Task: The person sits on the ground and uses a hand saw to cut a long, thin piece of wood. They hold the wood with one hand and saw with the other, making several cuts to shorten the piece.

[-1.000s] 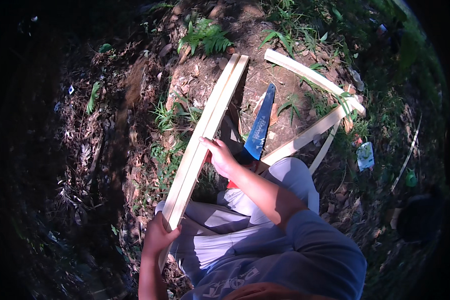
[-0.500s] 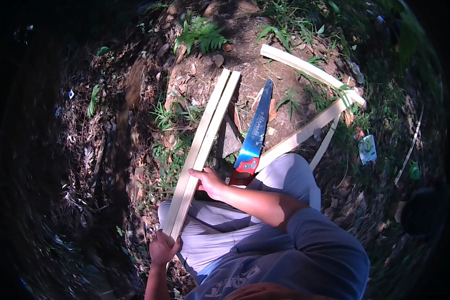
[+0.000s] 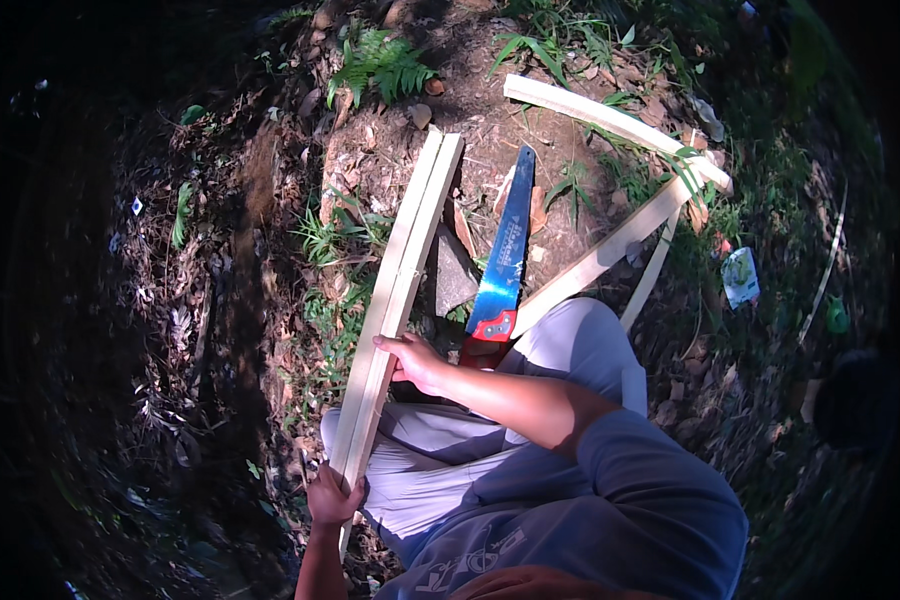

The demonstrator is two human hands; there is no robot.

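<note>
Two long pale wooden strips [image 3: 402, 260] lie side by side, slanting from my lap toward the far ground. Their long edges touch along most of the length, and the far ends sit slightly out of line. My left hand [image 3: 334, 496] is closed round the near end of the strips. Farther up, my right hand [image 3: 415, 363] grips the same pair, thumb on top and fingers underneath, partly hidden. Just right of the strips, a handsaw [image 3: 503, 250] with a blue blade and red handle lies on the ground, its handle close to my right forearm.
More wooden pieces lie to the right: one strip [image 3: 610, 122] at the far side, another board [image 3: 610, 250] running toward my knee. A flat grey stone [image 3: 455, 280] sits between strips and saw. A fern [image 3: 380, 66], leaf litter and a pale packet [image 3: 740, 278] dot the ground.
The gap between the two strips at their far end has narrowed. Both hands keep their hold. The whole view has shifted slightly.
</note>
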